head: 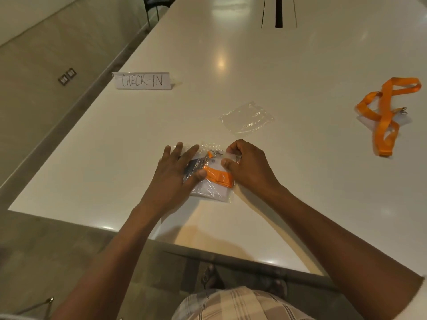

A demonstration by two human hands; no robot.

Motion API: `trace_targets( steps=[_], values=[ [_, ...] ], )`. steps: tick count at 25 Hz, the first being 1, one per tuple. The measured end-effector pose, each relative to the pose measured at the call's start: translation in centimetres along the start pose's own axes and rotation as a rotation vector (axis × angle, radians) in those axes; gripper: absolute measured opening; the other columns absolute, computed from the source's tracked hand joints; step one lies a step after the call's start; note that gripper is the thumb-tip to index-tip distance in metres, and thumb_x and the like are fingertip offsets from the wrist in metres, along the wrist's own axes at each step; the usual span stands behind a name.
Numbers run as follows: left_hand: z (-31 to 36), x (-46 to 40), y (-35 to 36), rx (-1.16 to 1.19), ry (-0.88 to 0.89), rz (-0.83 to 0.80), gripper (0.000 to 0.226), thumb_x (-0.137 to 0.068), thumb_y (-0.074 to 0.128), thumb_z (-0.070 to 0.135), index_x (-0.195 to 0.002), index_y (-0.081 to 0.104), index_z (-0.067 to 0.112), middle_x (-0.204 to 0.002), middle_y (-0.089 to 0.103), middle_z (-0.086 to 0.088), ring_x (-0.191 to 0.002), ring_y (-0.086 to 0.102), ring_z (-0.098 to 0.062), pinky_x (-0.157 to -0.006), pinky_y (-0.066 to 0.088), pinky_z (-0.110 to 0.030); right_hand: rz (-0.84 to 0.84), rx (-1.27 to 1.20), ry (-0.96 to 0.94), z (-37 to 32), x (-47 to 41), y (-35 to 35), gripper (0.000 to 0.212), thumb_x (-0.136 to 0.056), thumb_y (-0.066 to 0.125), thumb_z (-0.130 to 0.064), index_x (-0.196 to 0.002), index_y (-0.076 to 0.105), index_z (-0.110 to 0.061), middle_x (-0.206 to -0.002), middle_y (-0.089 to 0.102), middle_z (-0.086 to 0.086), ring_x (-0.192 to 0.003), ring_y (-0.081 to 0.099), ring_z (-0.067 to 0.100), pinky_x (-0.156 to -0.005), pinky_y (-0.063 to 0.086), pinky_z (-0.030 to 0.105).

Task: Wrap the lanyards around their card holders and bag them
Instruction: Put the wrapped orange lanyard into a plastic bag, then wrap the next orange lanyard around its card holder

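A card holder wrapped in an orange lanyard point(218, 177) lies inside a clear plastic bag point(211, 192) on the white table point(300, 181), near its front edge. My left hand point(178, 169) lies flat with straight fingers on the bag's left part. My right hand point(247, 163) pinches the bag's upper right edge between thumb and curled fingers. A second, empty clear bag point(247, 117) lies just beyond. Far right lies a loose orange lanyard point(385, 112) with its clear card holder partly under it.
A folded paper sign reading CHECK-IN point(142, 80) stands at the table's left edge. A dark slot point(279, 12) runs down the table's far middle. The floor drops away on the left, and chair legs show at the far end.
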State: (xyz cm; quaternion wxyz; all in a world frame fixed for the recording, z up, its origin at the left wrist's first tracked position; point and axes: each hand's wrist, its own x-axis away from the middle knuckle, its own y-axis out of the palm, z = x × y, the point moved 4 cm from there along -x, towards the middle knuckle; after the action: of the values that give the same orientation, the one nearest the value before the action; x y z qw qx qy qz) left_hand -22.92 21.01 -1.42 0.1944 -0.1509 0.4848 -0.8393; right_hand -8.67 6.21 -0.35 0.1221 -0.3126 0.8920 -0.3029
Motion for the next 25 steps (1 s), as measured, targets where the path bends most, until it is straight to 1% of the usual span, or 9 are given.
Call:
trace_targets(
  steps=[2, 4, 6, 8, 13, 16, 20, 23, 25],
  values=[
    [-0.4, -0.2, -0.5, -0.003, -0.005, 0.001, 0.085, -0.077, 0.024, 0.081, -0.152, 0.019, 0.043, -0.165, 0.008, -0.001, -0.152, -0.007, -0.023, -0.121, 0.003, -0.045, 0.008, 0.001, -0.006, -0.4, -0.6, 0.5, 0.024, -0.083, 0.072, -0.022, -0.104, 0.062, -0.013, -0.106, 0.066, 0.001, -0.099, 0.059, 0.017, -0.078, 0.038, 0.022],
    [-0.4, -0.3, -1.0, -0.013, 0.002, -0.005, 0.088, -0.075, 0.022, 0.082, -0.153, 0.016, 0.042, -0.166, 0.006, -0.002, -0.152, -0.008, -0.024, -0.12, 0.002, -0.05, 0.019, -0.017, 0.003, -0.4, -0.7, 0.7, 0.026, -0.085, 0.071, -0.026, -0.105, 0.062, -0.013, -0.107, 0.066, 0.0, -0.098, 0.058, 0.016, -0.077, 0.037, 0.02],
    [0.1, -0.5, -1.7, -0.002, 0.033, 0.031, 0.09, -0.076, 0.022, 0.082, -0.154, 0.015, 0.039, -0.166, 0.005, -0.004, -0.152, -0.009, -0.025, -0.119, 0.001, -0.053, 0.044, -0.064, 0.025, -0.4, -0.4, 0.4, 0.03, -0.089, 0.067, -0.033, -0.11, 0.06, -0.013, -0.106, 0.064, -0.001, -0.095, 0.057, 0.014, -0.075, 0.036, 0.02],
    [1.3, -0.9, -2.5, 0.026, 0.079, 0.082, 0.089, -0.079, 0.026, 0.079, -0.155, 0.018, 0.034, -0.165, 0.008, -0.005, -0.152, -0.008, -0.024, -0.12, 0.002, -0.052, 0.076, -0.106, 0.051, -0.2, -0.2, -0.3, 0.034, -0.092, 0.061, -0.038, -0.115, 0.056, -0.014, -0.106, 0.062, 0.001, -0.093, 0.058, 0.016, -0.076, 0.039, 0.023],
    [6.8, -2.4, -3.1, 0.055, 0.225, 0.141, 0.075, -0.09, 0.051, 0.058, -0.154, 0.025, 0.028, -0.164, 0.014, -0.002, -0.152, -0.005, -0.019, -0.12, 0.009, -0.043, 0.151, -0.125, 0.057, 0.6, 0.5, -3.4, 0.035, -0.096, 0.054, -0.041, -0.119, 0.053, -0.014, -0.11, 0.062, 0.002, -0.094, 0.06, 0.018, -0.078, 0.04, 0.026],
    [11.3, -3.4, -1.8, 0.063, 0.334, 0.189, 0.067, -0.093, 0.057, 0.049, -0.151, 0.034, 0.025, -0.161, 0.026, -0.003, -0.151, 0.011, -0.023, -0.114, 0.015, -0.032, 0.202, -0.129, 0.08, 2.1, 1.2, -7.0, 0.035, -0.097, 0.052, -0.041, -0.121, 0.052, -0.015, -0.112, 0.06, -0.001, -0.095, 0.059, 0.016, -0.078, 0.04, 0.025],
    [16.9, -4.7, 0.4, 0.069, 0.463, 0.232, 0.056, -0.094, 0.059, 0.043, -0.143, 0.046, 0.02, -0.144, 0.048, -0.005, -0.132, 0.042, -0.023, -0.103, 0.03, -0.027, 0.277, -0.103, 0.115, 4.7, 1.6, -11.7, 0.037, -0.098, 0.05, -0.043, -0.123, 0.051, -0.017, -0.111, 0.056, -0.006, -0.097, 0.058, 0.013, -0.076, 0.041, 0.023],
    [21.2, -5.9, 3.0, 0.15, 0.454, 0.126, 0.051, -0.093, 0.06, 0.044, -0.139, 0.05, 0.023, -0.122, 0.061, 0.001, -0.1, 0.062, -0.015, -0.089, 0.048, -0.03, 0.367, -0.098, 0.123, 7.6, 2.2, -15.8, 0.034, -0.097, 0.052, -0.04, -0.121, 0.053, -0.016, -0.112, 0.059, -0.003, -0.097, 0.06, 0.014, -0.079, 0.049, 0.027],
    [23.6, -6.8, 5.5, 0.184, 0.415, 0.022, 0.049, -0.093, 0.06, 0.046, -0.136, 0.051, 0.025, -0.106, 0.066, 0.007, -0.087, 0.066, -0.013, -0.084, 0.053, -0.033, 0.445, -0.089, 0.126, 9.7, 2.8, -18.5, 0.029, -0.097, 0.055, -0.035, -0.118, 0.055, -0.016, -0.107, 0.061, -0.002, -0.093, 0.061, 0.014, -0.078, 0.052, 0.029]
  ],
)
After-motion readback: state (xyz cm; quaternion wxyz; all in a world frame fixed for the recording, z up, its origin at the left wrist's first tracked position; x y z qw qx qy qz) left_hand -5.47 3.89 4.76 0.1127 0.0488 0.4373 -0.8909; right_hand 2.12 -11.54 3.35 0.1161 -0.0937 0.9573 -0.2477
